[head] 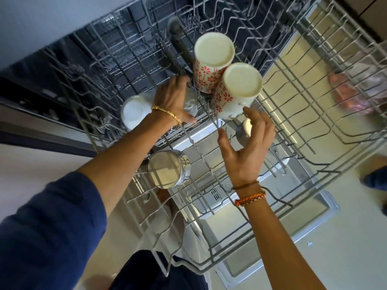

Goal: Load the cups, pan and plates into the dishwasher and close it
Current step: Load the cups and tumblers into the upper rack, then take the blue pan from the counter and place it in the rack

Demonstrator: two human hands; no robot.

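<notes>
Cup-loading step, upper grey wire rack point(293, 130) pulled out. Nearest, an upturned steel cup point(167, 171) is sitting in the rack. My right hand point(245, 151) is hovering with fingers point(254, 117) spread, empty, just beside a cream mug with red flowers point(234, 91). My left hand point(173, 97) is gripping a clear glass point(191, 103) beside the second flowered mug point(211, 61). Next, I judge, seat the glass steadily between tines.

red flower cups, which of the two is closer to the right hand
The nearer patterned cup, the one lower right of the pair: the right hand has its fingertips just below it. The other cup stands farther back.
</notes>
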